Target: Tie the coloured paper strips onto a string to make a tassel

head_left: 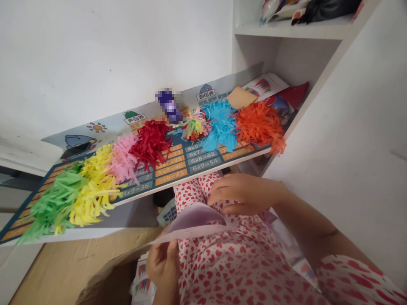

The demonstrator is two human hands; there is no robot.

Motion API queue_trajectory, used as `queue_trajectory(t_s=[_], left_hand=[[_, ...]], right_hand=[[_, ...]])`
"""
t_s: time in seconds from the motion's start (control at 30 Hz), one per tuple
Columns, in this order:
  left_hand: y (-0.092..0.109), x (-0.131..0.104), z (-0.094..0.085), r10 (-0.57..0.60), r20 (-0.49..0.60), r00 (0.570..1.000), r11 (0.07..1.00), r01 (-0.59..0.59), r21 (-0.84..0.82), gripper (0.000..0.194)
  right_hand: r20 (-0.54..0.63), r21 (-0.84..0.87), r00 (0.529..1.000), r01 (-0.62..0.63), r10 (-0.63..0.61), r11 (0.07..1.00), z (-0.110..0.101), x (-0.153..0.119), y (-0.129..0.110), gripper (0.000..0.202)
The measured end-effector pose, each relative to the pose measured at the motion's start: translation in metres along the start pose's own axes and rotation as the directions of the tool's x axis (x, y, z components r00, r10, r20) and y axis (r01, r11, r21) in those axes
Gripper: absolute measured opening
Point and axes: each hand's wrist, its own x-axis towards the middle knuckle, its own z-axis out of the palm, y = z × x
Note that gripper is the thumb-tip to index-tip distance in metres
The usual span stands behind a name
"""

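Observation:
My left hand (163, 264) is closed on the near-left edge of a pale purple sheet of paper (193, 220), thumb on top. The sheet curves upward over my lap. Just past its far right end, my right hand (243, 194) rests over the heart-print trousers (190, 192). Its fingers are extended and a little apart, and I see nothing in them. Ahead on the desk lie fringed paper bunches: green (59, 199), yellow (98, 184), pink (125, 156), dark red (151, 142), blue (219, 125) and orange (259, 125). A small multicoloured tassel (196, 126) sits among them.
A printed times-table mat (171, 167) covers the desk and bends up against the wall. A blurred purple item (170, 106) stands at the back. White shelving (289, 31) rises on the right. Below left are a brown bag (111, 271) and printed packaging (143, 281).

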Motion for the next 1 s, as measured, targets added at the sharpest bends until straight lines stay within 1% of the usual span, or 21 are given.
queue_trajectory(t_s=[0.07,0.13,0.17,0.2,0.23,0.27,0.33,0.37,0.4,0.43,0.5,0.53,0.57,0.63,0.73,0.8,0.83,0.93,1.0], left_hand=[[0.005,-0.003,-0.001,0.025,-0.031,0.999,1.0,-0.025,0.014,0.028],[0.008,-0.008,0.001,0.04,-0.043,0.998,0.999,-0.039,0.026,0.027],[0.008,-0.011,0.003,0.038,-0.03,0.999,0.999,-0.037,0.025,0.027],[0.009,-0.014,0.006,0.028,-0.003,1.0,0.999,-0.028,0.018,0.027],[0.009,-0.016,0.01,0.015,0.036,0.999,1.0,-0.016,0.004,0.027],[0.009,-0.018,0.015,0.004,0.083,0.997,1.0,-0.003,-0.017,0.027],[0.009,-0.02,0.026,-0.009,0.162,0.987,0.998,0.02,-0.063,0.028],[0.01,-0.021,0.031,-0.015,0.177,0.984,0.996,0.031,-0.088,0.028],[0.01,-0.022,0.035,-0.019,0.168,0.986,0.993,0.038,-0.115,0.029],[0.01,-0.022,0.038,-0.021,0.133,0.991,0.989,0.04,-0.144,0.029],[0.01,-0.023,0.042,-0.022,0.033,0.999,0.982,0.028,-0.187,0.032],[0.009,-0.022,0.042,-0.02,-0.004,1.0,0.981,0.019,-0.194,0.032],[0.008,-0.022,0.042,-0.017,-0.023,1.0,0.982,0.013,-0.188,0.033],[0.005,-0.02,0.04,-0.004,-0.02,1.0,0.988,0.001,-0.154,0.031],[0.003,-0.02,0.036,0.025,-0.026,0.999,0.994,-0.027,-0.11,0.03],[0.004,-0.021,0.034,0.03,-0.043,0.999,0.995,-0.034,-0.092,0.029],[0.005,-0.022,0.034,0.024,-0.049,0.999,0.996,-0.028,-0.083,0.028],[0.005,-0.025,0.034,-0.008,-0.056,0.998,0.996,0.003,-0.089,0.028],[0.004,-0.028,0.034,-0.025,-0.04,0.999,0.992,0.02,-0.121,0.031]], right_hand=[[-0.057,0.108,0.998,0.007,-0.001,0.994,0.009,-0.006,-0.002,0.03],[-0.183,0.275,0.982,0.008,0.044,0.961,0.029,-0.018,-0.003,0.028],[-0.274,0.367,0.955,-0.001,0.109,0.93,0.043,-0.025,-0.003,0.024],[-0.364,0.452,0.909,-0.02,0.205,0.892,0.059,-0.032,-0.002,0.021],[-0.43,0.521,0.848,-0.047,0.31,0.852,0.075,-0.038,-0.001,0.015],[-0.476,0.554,0.792,-0.067,0.382,0.83,0.09,-0.043,-0.001,0.011],[-0.522,0.568,0.731,-0.086,0.439,0.819,0.117,-0.049,-0.002,0.011],[-0.551,0.574,0.702,-0.074,0.451,0.816,0.127,-0.05,-0.004,0.017],[-0.579,0.584,0.672,-0.052,0.461,0.81,0.136,-0.05,-0.006,0.023],[-0.608,0.595,0.637,-0.029,0.474,0.803,0.142,-0.049,-0.009,0.028],[-0.649,0.605,0.572,-0.012,0.502,0.796,0.151,-0.046,-0.014,0.028],[-0.657,0.6,0.557,-0.02,0.508,0.799,0.153,-0.044,-0.016,0.025],[-0.658,0.597,0.553,-0.03,0.511,0.802,0.154,-0.043,-0.017,0.022],[-0.653,0.605,0.562,-0.015,0.507,0.796,0.154,-0.041,-0.019,0.022],[-0.655,0.596,0.609,0.052,0.448,0.802,0.151,-0.04,-0.024,0.027],[-0.656,0.544,0.644,0.042,0.394,0.838,0.148,-0.041,-0.03,0.025],[-0.659,0.508,0.653,0.02,0.373,0.861,0.148,-0.042,-0.032,0.022],[-0.679,0.398,0.651,-0.062,0.339,0.915,0.147,-0.044,-0.038,0.013],[-0.703,0.362,0.62,-0.109,0.348,0.926,0.149,-0.044,-0.04,0.011]])
